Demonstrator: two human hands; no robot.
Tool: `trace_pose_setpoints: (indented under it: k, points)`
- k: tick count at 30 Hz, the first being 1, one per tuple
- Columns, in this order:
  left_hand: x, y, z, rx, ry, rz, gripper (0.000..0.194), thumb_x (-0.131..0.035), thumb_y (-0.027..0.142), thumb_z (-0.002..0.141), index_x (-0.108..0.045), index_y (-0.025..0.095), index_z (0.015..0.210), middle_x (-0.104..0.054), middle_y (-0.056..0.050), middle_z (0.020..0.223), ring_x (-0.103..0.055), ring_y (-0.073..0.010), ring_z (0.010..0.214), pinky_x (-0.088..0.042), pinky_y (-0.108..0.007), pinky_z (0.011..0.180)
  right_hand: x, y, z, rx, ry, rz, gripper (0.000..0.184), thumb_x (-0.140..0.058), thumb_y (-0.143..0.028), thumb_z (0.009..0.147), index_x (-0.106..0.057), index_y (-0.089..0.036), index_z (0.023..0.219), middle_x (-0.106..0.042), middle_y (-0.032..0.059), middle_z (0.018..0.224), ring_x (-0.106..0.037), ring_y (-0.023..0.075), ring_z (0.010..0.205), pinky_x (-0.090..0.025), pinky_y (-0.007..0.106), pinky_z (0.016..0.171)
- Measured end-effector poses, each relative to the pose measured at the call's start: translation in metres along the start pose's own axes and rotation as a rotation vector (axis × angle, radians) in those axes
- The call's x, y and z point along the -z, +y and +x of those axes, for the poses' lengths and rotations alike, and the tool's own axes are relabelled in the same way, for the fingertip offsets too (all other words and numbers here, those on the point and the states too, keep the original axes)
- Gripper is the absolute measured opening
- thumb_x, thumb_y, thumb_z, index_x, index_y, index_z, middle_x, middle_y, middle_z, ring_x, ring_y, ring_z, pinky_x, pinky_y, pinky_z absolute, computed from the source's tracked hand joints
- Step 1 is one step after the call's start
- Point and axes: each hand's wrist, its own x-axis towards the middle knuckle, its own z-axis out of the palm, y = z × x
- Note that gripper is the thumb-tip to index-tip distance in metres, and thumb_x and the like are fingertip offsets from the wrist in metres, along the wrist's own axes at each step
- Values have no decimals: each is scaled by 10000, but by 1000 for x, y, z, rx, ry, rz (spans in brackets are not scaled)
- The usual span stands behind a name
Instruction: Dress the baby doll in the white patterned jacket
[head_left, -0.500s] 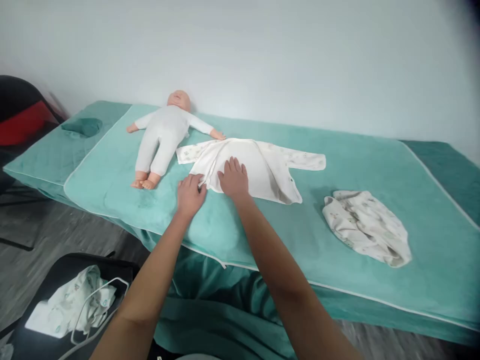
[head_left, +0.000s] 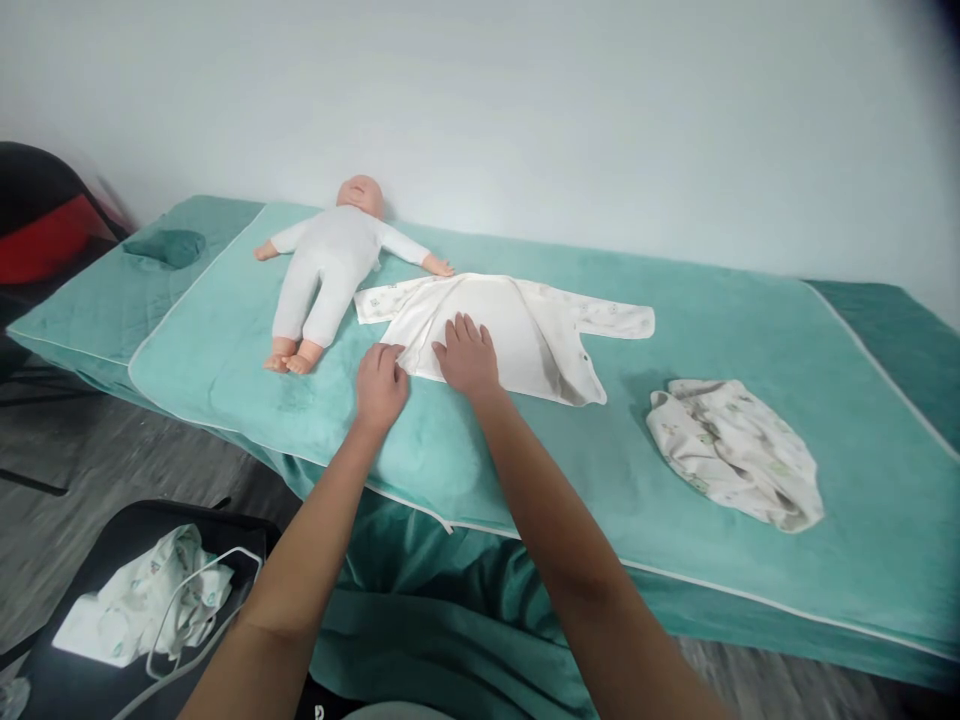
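A white baby shirt (head_left: 517,345) with patterned sleeves lies spread on the green bed, its front opened out. My right hand (head_left: 469,358) rests flat on its inner side, fingers stretched. At the shirt's lower left corner, my left hand (head_left: 381,385) is closed with thumb and fingers on the edge of the cloth. A baby doll (head_left: 334,250) in a white bodysuit lies on its back left of the shirt, one of its hands close to the collar. To the right sits a crumpled patterned baby garment (head_left: 739,455).
The green-covered bed (head_left: 862,420) runs along a white wall (head_left: 570,120). A black chair (head_left: 247,535) at the lower left holds patterned cloths (head_left: 150,600) and a white hanger-like loop (head_left: 169,625). Another chair with a red patch (head_left: 52,240) stands at far left.
My left hand's fingers have drawn in at the shirt's left corner, and the loose edge there lies flatter. My right hand stays pressed on the shirt. The view has shifted slightly.
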Motion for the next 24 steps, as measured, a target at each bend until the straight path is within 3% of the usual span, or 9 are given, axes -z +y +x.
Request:
trace_pose_setpoints:
  k: [9, 24]
  points:
    - [5, 6, 2, 20, 9, 25, 210, -498, 206, 960, -666, 190, 1084, -676, -118, 1065, -585, -276, 1047, -466, -425, 959, 0, -3, -8, 119, 14, -16, 656, -328, -436, 1064, -428, -1, 1544, -376, 235, 1638, -350, 342, 1540, -231, 549, 1255]
    - [4, 3, 2, 18, 22, -8, 211, -487, 200, 970, -667, 193, 1079, -681, -120, 1089, -588, -269, 1085, -465, -427, 985, 5, -5, -12, 199, -35, 15, 635, -322, -446, 1069, -397, -73, 1578, -349, 185, 1661, -349, 288, 1551, -233, 526, 1266]
